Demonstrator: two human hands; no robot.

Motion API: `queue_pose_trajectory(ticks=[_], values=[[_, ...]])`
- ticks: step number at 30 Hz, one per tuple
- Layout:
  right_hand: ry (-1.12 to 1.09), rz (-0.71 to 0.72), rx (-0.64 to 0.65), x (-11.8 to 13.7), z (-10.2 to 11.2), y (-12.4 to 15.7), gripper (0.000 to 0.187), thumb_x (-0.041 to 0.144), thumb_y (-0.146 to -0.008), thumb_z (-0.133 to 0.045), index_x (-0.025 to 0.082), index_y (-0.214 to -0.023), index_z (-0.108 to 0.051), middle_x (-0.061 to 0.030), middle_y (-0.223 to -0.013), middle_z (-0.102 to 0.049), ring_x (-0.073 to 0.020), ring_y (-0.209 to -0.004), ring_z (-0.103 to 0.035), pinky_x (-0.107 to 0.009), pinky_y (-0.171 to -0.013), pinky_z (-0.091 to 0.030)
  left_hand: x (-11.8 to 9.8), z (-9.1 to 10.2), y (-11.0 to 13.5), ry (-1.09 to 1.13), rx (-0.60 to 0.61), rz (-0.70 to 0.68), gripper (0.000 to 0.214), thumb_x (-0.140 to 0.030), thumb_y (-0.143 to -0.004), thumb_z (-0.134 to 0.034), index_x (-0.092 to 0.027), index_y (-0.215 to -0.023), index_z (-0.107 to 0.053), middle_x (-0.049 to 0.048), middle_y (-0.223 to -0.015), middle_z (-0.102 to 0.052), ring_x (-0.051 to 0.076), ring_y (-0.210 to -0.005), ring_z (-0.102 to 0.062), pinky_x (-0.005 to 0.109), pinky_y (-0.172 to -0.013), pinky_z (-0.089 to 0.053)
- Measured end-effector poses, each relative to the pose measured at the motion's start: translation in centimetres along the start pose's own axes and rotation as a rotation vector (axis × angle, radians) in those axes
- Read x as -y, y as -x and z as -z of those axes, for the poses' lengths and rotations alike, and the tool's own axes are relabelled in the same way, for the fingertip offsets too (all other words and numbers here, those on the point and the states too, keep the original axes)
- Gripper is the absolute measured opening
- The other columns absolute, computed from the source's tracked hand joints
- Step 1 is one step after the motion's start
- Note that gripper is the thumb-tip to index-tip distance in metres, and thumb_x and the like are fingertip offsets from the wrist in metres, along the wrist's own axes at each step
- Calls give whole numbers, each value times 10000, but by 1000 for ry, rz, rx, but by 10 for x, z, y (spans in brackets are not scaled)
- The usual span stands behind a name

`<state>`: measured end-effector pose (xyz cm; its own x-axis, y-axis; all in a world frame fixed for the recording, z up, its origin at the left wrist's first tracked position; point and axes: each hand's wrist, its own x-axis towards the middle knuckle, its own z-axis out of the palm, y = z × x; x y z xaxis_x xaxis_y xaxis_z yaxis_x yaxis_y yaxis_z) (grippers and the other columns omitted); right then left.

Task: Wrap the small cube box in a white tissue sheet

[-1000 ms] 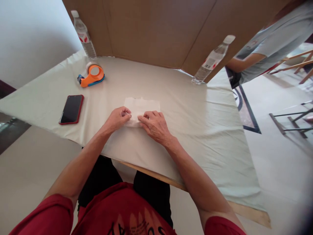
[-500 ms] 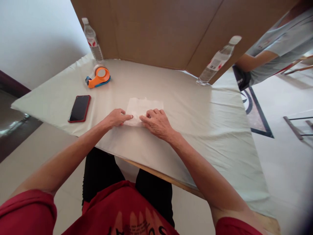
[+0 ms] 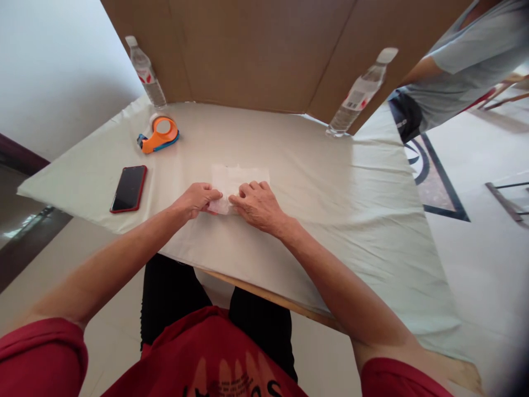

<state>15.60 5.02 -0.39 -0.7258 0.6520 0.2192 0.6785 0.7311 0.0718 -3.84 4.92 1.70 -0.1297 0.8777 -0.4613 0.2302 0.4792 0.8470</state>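
A thin, whitish, see-through sheet [image 3: 223, 175], perhaps a plastic bag, lies flat on the cloth-covered table in front of me. My left hand [image 3: 199, 198] pinches its near left corner between thumb and bent fingers. A bit of red shows at the edge just below those fingers. Close beside it, my right hand [image 3: 256, 205] has its fingers curled on the near edge, thumb and forefinger together on the sheet. The sheet is slightly puckered between the two hands. My right hand covers its near right part.
To the left lie a phone [image 3: 129, 188] in a red case and an orange tape dispenser [image 3: 160, 134]. Water bottles stand at the back left [image 3: 146, 74] and back right [image 3: 359, 96], before a brown cardboard panel [image 3: 248, 55]. Beyond the table's right side is a person in grey [image 3: 475, 60].
My left thumb, stretched out over the sheet before, is now bent in a pinch at its corner. The sheet's near edge has puckered. The whole view has shifted slightly.
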Motion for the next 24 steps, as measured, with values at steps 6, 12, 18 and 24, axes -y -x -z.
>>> queue_pose_trajectory(ticks=[6,12,18,24], values=[[-1,7,7,0,1,0,217,305,-1003,-486,241,-1050,-688,-104,-1052,-652,-237,-896,-457,-380,-760,-215,-5,-5,-4,94,24,34,169,-74,-750,-647,-166,-678,-525,-24,-584,-542,106,-518,-522,245,-513,-515],[-45,-41,-37,1,0,0,371,322,-959,-569,145,-1285,-575,-132,-1081,-696,-267,-946,-521,-382,-798,-250,-12,-17,-3,240,20,17,237,-32,-738,-634,-164,-603,-491,-67,-478,-414,83,-428,-439,217,-455,-466],[-126,-84,-45,1,1,2,493,291,-906,-599,85,-1344,-509,-164,-1111,-714,-294,-981,-561,-386,-845,-273,-19,-21,0,197,99,-20,132,-77,-732,-667,-133,-660,-572,-2,-556,-566,109,-498,-549,257,-530,-524],[-288,-121,-45,-2,3,10,505,243,-837,-614,119,-1318,-525,-149,-1160,-714,-296,-1011,-580,-396,-884,-312,-23,-22,7,54,206,-93,106,-91,-700,-607,-112,-768,-685,29,-678,-646,117,-585,-590,295,-644,-557]])
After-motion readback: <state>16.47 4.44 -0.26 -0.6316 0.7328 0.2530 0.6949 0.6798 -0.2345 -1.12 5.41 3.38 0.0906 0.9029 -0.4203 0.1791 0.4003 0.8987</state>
